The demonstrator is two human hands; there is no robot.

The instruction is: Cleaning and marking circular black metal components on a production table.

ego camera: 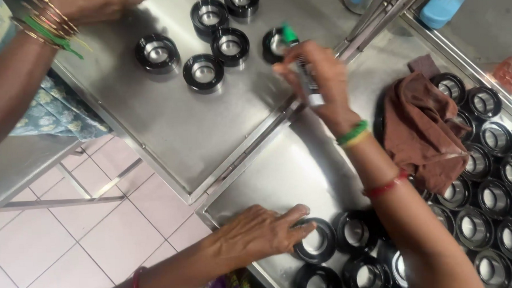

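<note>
1. Right hand (316, 82) is closed around a green-capped marker pen (304, 68), tip set on a black ring part (275, 45) near the far steel table's (170, 124) inner edge.
2. Left hand (265, 231) lies spread, fingertips pressing a ring (316, 242) at the near table's (285, 165) front edge.
3. Judged step: marking rings one at a time; the next move calls for a steady tip.
4. Another person's bangled arm (31, 49) reaches over the far table's left corner; a brown cloth (420, 127) covers rings at right.
</note>
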